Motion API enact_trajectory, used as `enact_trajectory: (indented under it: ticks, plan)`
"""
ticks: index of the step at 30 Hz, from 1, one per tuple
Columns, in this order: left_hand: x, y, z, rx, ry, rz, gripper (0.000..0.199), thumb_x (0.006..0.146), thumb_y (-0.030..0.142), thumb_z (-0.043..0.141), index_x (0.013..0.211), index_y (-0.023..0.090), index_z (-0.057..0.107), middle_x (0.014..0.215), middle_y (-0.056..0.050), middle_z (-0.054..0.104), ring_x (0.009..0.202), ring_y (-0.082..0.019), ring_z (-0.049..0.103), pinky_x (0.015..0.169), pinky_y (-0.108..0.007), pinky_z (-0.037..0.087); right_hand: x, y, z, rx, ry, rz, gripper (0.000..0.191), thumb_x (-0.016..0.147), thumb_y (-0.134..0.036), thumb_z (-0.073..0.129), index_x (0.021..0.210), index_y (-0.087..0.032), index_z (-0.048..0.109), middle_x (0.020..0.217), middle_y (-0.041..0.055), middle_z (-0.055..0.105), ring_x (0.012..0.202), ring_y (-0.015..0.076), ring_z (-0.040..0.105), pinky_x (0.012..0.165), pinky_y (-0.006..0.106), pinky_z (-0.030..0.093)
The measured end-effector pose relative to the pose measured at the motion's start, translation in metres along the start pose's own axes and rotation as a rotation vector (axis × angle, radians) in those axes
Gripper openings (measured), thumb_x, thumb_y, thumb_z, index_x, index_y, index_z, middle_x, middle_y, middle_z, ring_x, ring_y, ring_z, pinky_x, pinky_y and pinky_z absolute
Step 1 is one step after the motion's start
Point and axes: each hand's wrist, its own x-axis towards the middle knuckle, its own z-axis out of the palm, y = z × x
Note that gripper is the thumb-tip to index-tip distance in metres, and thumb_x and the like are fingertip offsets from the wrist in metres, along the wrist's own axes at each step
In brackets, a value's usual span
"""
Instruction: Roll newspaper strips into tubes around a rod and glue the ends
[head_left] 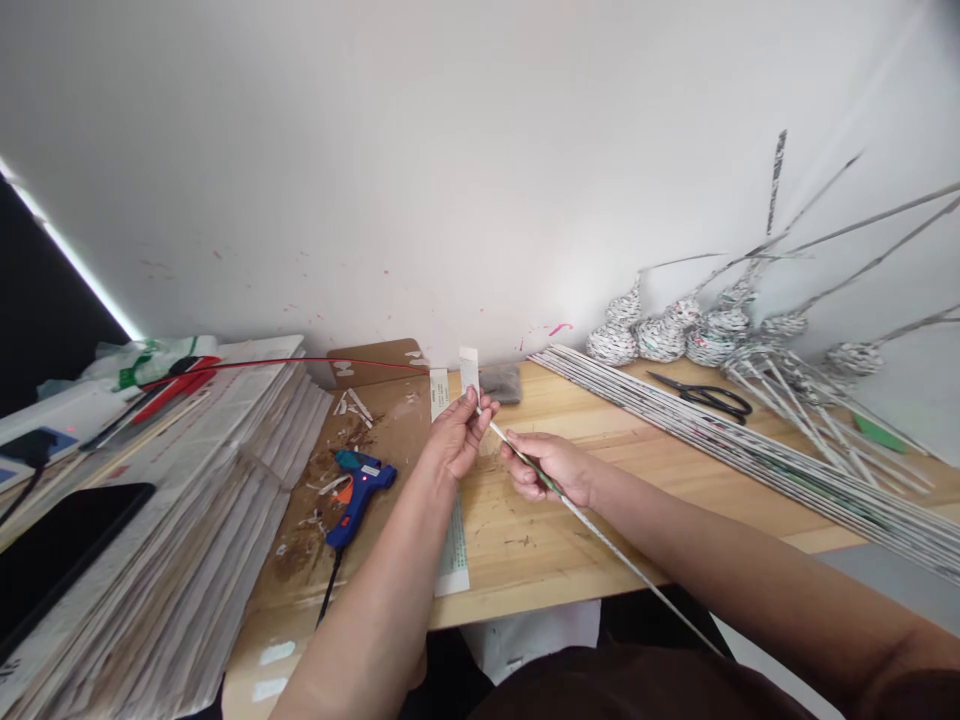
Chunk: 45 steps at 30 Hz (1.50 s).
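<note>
Over the wooden table, a long thin rolled newspaper tube [616, 550] slants from between my hands down to the lower right. My left hand [459, 432] is closed around its upper end, where a flat, unrolled strip of the paper [469, 368] sticks up past the fingers. Lower along the tube, my right hand [551, 468] has its fingers wrapped on it near a green-printed stretch. Beneath my left hand and forearm lies another printed paper strip [451, 555], partly covered.
A blue glue gun [361, 500] lies on stained cardboard at left, beside stacked newspapers [262, 480] and a phone [75, 550]. At right are a bundle of paper tubes [675, 425], black scissors [705, 396] and several woven paper gourd shapes [660, 338] against the wall. A grey pad [504, 384] sits behind my hands.
</note>
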Motion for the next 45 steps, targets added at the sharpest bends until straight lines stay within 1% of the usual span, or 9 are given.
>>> enact_trajectory:
  ticks: [4, 10, 15, 21, 26, 32, 37, 42, 45]
  plan:
    - [0.0004, -0.0013, -0.0014, 0.002, -0.01, 0.015, 0.006, 0.081, 0.014, 0.064, 0.079, 0.008, 0.063, 0.068, -0.004, 0.066, 0.064, -0.011, 0.068, 0.056, -0.013, 0.056, 0.0017, -0.001, 0.0019, -0.348, 0.216, -0.196, 0.038, 0.084, -0.054, 0.053, 0.078, -0.016, 0.055, 0.047, -0.005, 0.048, 0.04, 0.0078, 0.042, 0.041, 0.02, 0.03]
    - [0.0015, -0.0021, -0.0023, -0.007, -0.018, 0.0, 0.006, 0.081, 0.014, 0.064, 0.079, 0.008, 0.063, 0.068, -0.004, 0.066, 0.064, -0.01, 0.068, 0.056, -0.012, 0.055, 0.0022, -0.0024, -0.0017, -0.116, 0.005, 0.015, 0.034, 0.089, -0.052, 0.04, 0.08, -0.02, 0.048, 0.045, -0.0085, 0.035, 0.036, 0.009, 0.032, 0.039, 0.022, 0.025]
    - [0.0005, -0.0019, -0.001, 0.006, -0.02, 0.029, 0.007, 0.082, 0.013, 0.062, 0.077, 0.008, 0.062, 0.068, -0.004, 0.065, 0.064, -0.011, 0.068, 0.057, -0.013, 0.056, 0.0009, -0.0057, 0.0, -0.654, 0.309, -0.331, 0.034, 0.083, -0.051, 0.054, 0.073, -0.018, 0.054, 0.055, -0.0028, 0.047, 0.049, 0.0095, 0.042, 0.048, 0.022, 0.029]
    - [0.0009, -0.0014, -0.001, -0.007, -0.009, 0.004, 0.006, 0.082, 0.013, 0.062, 0.079, 0.008, 0.063, 0.069, -0.004, 0.065, 0.066, -0.011, 0.068, 0.057, -0.013, 0.056, 0.0034, -0.0046, -0.0017, -0.155, 0.022, -0.004, 0.036, 0.089, -0.053, 0.039, 0.081, -0.019, 0.05, 0.044, -0.009, 0.032, 0.036, 0.0091, 0.029, 0.04, 0.022, 0.026]
    - [0.0015, -0.0016, -0.0014, -0.003, -0.024, 0.02, 0.009, 0.084, 0.013, 0.06, 0.078, 0.008, 0.063, 0.069, -0.005, 0.066, 0.065, -0.011, 0.068, 0.057, -0.014, 0.056, 0.004, -0.0033, -0.0007, -0.414, 0.218, -0.219, 0.036, 0.083, -0.053, 0.055, 0.078, -0.017, 0.055, 0.05, -0.0049, 0.046, 0.042, 0.0079, 0.04, 0.043, 0.021, 0.027]
    - [0.0001, -0.0011, 0.0009, -0.015, 0.005, -0.002, 0.01, 0.084, 0.014, 0.059, 0.078, 0.007, 0.064, 0.068, -0.005, 0.065, 0.065, -0.011, 0.068, 0.057, -0.013, 0.055, 0.006, -0.0005, 0.001, -0.066, 0.02, -0.011, 0.035, 0.087, -0.054, 0.042, 0.08, -0.02, 0.049, 0.042, -0.0097, 0.032, 0.034, 0.0089, 0.029, 0.038, 0.023, 0.025]
    - [0.001, -0.0015, -0.0025, 0.01, -0.033, 0.006, 0.009, 0.084, 0.015, 0.059, 0.078, 0.009, 0.062, 0.069, -0.004, 0.065, 0.065, -0.011, 0.067, 0.054, -0.013, 0.055, 0.0051, -0.0023, 0.0011, -0.443, 0.258, -0.251, 0.033, 0.082, -0.05, 0.057, 0.074, -0.018, 0.055, 0.049, -0.0047, 0.046, 0.042, 0.0078, 0.04, 0.042, 0.021, 0.027]
    - [0.0022, -0.0011, -0.0046, 0.001, -0.041, -0.023, 0.008, 0.082, 0.017, 0.062, 0.079, 0.01, 0.061, 0.069, -0.003, 0.064, 0.065, -0.01, 0.067, 0.049, -0.011, 0.053, 0.006, -0.0044, 0.0003, -0.113, 0.048, 0.002, 0.036, 0.087, -0.053, 0.044, 0.08, -0.019, 0.051, 0.044, -0.0085, 0.036, 0.035, 0.0086, 0.032, 0.038, 0.022, 0.025]
    - [0.0028, -0.0011, -0.0034, -0.009, -0.024, -0.013, 0.007, 0.082, 0.015, 0.063, 0.078, 0.009, 0.062, 0.068, -0.003, 0.064, 0.064, -0.01, 0.067, 0.053, -0.012, 0.054, 0.0063, -0.0052, 0.0005, -0.266, 0.147, -0.099, 0.039, 0.085, -0.056, 0.048, 0.079, -0.018, 0.054, 0.045, -0.0064, 0.043, 0.037, 0.0088, 0.038, 0.04, 0.022, 0.028]
